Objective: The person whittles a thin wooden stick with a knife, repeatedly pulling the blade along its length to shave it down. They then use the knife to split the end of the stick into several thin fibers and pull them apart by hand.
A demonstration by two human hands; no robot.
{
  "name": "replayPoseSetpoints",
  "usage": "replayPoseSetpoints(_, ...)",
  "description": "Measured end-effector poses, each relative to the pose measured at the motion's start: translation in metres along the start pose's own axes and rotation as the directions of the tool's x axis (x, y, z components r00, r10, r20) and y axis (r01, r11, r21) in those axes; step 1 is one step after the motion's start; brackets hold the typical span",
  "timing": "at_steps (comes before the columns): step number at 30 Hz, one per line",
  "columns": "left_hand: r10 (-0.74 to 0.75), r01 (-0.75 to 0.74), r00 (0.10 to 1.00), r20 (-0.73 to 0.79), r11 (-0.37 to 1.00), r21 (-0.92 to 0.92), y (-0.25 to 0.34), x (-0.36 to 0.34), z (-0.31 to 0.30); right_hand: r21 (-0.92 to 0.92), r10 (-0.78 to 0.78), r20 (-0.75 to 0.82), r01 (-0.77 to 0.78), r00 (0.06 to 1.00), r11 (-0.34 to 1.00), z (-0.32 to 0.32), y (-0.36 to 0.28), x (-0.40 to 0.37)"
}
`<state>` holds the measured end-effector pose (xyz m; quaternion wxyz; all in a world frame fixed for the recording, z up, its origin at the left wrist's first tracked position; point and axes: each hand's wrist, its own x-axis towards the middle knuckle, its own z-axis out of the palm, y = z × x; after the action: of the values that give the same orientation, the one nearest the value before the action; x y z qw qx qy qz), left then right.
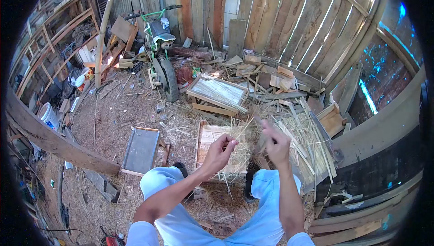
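Note:
My left hand point(220, 152) is closed in a pinch in front of me, and a thin strand of straw point(244, 128) rises from its fingertips toward the upper right. To its right, level with it, is my right hand point(276, 144), smeared by motion. One finger seems to stretch forward, but I cannot make out whether anything is between its fingers. Below and between the hands stands a low wooden box point(210, 137) with a loose heap of straw point(239, 158) over its right part. My knees are on either side of it.
A small grey-topped stool point(141, 150) stands left of my knee. A white-topped wooden frame point(217, 93) lies ahead, with scrap wood point(280, 81) behind it. Long strips point(305, 142) lie on a board at right. A small motorbike point(162, 60) leans near the plank wall point(199, 11).

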<state>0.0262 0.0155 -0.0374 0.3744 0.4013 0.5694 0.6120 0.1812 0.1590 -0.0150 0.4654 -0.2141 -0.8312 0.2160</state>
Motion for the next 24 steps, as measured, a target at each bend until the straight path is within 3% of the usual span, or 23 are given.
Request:
replayPoseSetpoints(1, 0.005, -0.005, 1.0, -0.021, 1.0, 0.006, 0.002, 0.001, 0.0, 0.0, 0.0, 0.001, 0.0, 1.0, 1.0, 0.002, -0.009, -0.002)
replayPoseSetpoints(3, 0.009, -0.008, 0.999, -0.036, 1.0, 0.015, 0.005, 0.001, 0.002, -0.028, 0.002, 0.258, 0.005, 0.966, 1.0, 0.009, -0.029, -0.006)
replayPoseSetpoints(8, 0.089, -0.089, 0.996, -0.003, 0.994, 0.068, 0.014, 0.004, 0.001, -0.018, 0.07, 0.268, -0.068, 0.961, 0.998, 0.008, -0.029, 0.0)
replayPoseSetpoints(10, 0.083, -0.082, 0.997, -0.001, 0.995, 0.06, 0.012, 0.006, 0.0, 0.026, 0.057, 0.21, -0.063, 0.976, 0.998, 0.011, -0.029, 0.001)
replayPoseSetpoints(14, 0.063, -0.062, 0.998, -0.006, 0.998, 0.009, 0.013, 0.005, 0.002, -0.045, 0.134, 0.257, -0.127, 0.957, 0.991, 0.01, -0.026, 0.002)
replayPoseSetpoints(16, 0.035, -0.036, 0.999, 0.035, 0.998, 0.042, 0.018, -0.003, 0.0, 0.024, -0.04, 0.094, 0.038, 0.995, 0.999, 0.014, -0.006, 0.0)
replayPoseSetpoints(17, 0.008, -0.014, 0.997, 0.074, 0.997, 0.075, 0.02, -0.006, 0.0, 0.024, -0.044, 0.096, 0.042, 0.994, 0.999, 0.005, 0.003, 0.005)
replayPoseSetpoints(19, 0.007, -0.013, 0.997, 0.078, 0.996, 0.083, 0.018, -0.009, 0.001, -0.038, 0.263, -0.048, -0.265, 0.964, 0.964, -0.011, 0.015, 0.017)
replayPoseSetpoints(20, 0.006, -0.013, 0.997, 0.079, 0.996, 0.09, 0.017, -0.008, 0.0, -0.011, 0.197, -0.099, -0.199, 0.975, 0.98, -0.012, 0.015, 0.016)
replayPoseSetpoints(21, 0.009, -0.016, 0.997, 0.075, 0.996, 0.088, 0.014, -0.005, -0.001, -0.012, 0.193, -0.097, -0.195, 0.976, 0.981, -0.01, 0.015, 0.013)
replayPoseSetpoints(23, 0.016, -0.016, 1.0, 0.008, 0.999, 0.033, 0.004, 0.001, -0.002, 0.073, 0.031, -0.019, -0.03, 0.999, 0.997, -0.001, 0.013, 0.002)
replayPoseSetpoints(24, 0.012, -0.012, 1.0, 0.0, 0.999, 0.047, 0.006, 0.002, -0.003, 0.115, 0.094, 0.083, -0.104, 0.992, 0.988, -0.001, -0.006, 0.001)
